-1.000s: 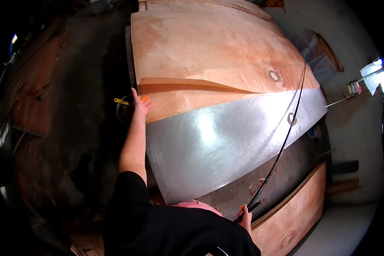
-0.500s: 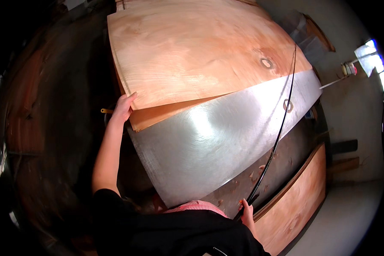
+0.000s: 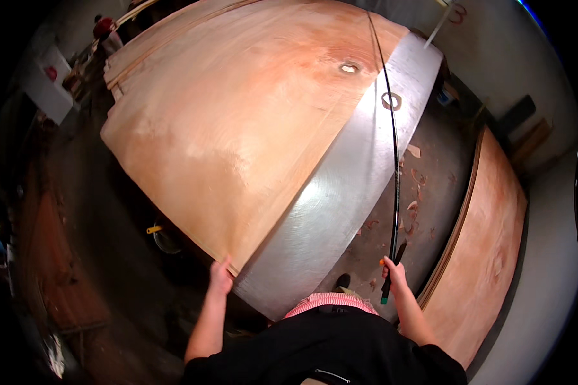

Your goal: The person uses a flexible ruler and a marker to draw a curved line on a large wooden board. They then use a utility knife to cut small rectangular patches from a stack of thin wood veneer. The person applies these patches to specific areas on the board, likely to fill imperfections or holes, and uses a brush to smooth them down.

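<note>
Pale veneer, corner pinched in the left hand, now covers more metal sheet beside it, lying straighter; right hand grips black rod

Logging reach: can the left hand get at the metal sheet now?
Likely yes: the metal sheet lies partly bare beside the left hand, though that hand holds the wood veneer near its corner.

Wood sheet, centre of frame: pale tan, reddish-brown patches toward upper right. Metal sheet, centre to upper right: silver-grey. Rod, right of centre: black, green lower end. Wood panel, right: orange-tan. Cloth, lower centre: red-and-white stripes. Shirt, bottom: black. Handle, left: yellow.
</note>
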Demonstrator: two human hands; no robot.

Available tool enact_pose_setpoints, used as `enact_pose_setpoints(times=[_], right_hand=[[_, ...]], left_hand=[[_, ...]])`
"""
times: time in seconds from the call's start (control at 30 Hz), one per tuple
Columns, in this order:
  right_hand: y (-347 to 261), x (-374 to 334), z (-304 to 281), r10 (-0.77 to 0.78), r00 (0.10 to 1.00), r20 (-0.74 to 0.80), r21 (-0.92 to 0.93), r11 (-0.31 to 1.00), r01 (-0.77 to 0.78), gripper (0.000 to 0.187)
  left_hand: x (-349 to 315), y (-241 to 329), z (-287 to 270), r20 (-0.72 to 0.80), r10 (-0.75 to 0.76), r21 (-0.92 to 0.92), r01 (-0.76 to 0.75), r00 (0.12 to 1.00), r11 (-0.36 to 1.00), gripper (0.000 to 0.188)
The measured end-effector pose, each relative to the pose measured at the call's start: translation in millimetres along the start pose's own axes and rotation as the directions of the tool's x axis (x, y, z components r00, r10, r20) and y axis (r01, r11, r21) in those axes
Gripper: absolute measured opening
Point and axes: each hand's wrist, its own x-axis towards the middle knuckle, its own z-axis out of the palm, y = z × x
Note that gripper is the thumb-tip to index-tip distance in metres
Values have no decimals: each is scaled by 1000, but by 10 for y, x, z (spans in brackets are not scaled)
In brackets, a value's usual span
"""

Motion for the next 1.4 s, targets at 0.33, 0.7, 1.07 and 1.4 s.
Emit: enact_pose_setpoints(times=[0.33,0.7,1.07,1.4], right_hand=[[221,248,-487,-112,989,97,127,987,100,22],[-46,666,-1202,-323,931,171,2,945,327,28],[-1248,1664,41,-332,571,751,-483,313,818,34],[-2638,3296,-620,-256,877,406,-567,682,462,41]], left_hand=[[-276,-1483,-246,14,-474,293,450,880,844,28],[136,-1466,459,-61,-598,986,-46,799,-163,44],[1317,-1269,2628,211,-124,642,-42,970,765,27],[2281,-619,2791,218,664,974,-112,715,-198,32]])
